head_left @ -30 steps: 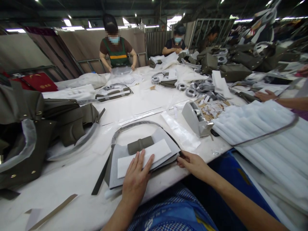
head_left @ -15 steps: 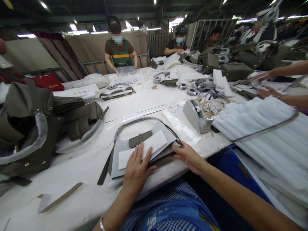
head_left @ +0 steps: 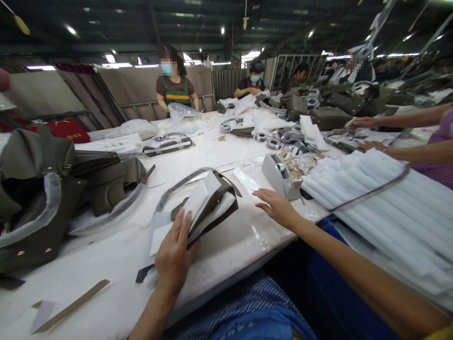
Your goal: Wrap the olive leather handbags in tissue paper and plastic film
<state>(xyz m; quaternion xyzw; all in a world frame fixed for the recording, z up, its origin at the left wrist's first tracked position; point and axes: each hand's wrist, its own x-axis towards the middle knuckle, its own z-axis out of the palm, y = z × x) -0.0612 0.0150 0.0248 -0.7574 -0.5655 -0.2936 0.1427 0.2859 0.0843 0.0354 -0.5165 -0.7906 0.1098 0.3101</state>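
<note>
A dark olive handbag [head_left: 226, 208], folded flat with white foam sheet [head_left: 203, 196] on top, lies tilted on the white table. Its wrapped strap loops out behind it. My left hand [head_left: 175, 250] grips its near side, fingers over the white sheet and thumb at the edge of the fold. Stretched out to the right of the bag is my right hand [head_left: 278, 208], fingers extended and holding nothing. Its fingertips are close to a clear plastic bag [head_left: 246, 180] lying flat. Just beyond stands a grey tape dispenser [head_left: 274, 172].
More olive bags [head_left: 38, 189] are piled at the left. A stack of white foam sheets [head_left: 375, 208] lies at the right, over a blue bin [head_left: 329, 264]. Several wrapped strap rolls [head_left: 272, 143] sit farther back. A co-worker's hands [head_left: 371, 146] are at the right; others stand behind.
The bag's right side has been folded over toward the left, its foam showing. My right hand has let go of it and moved up toward the dispenser.
</note>
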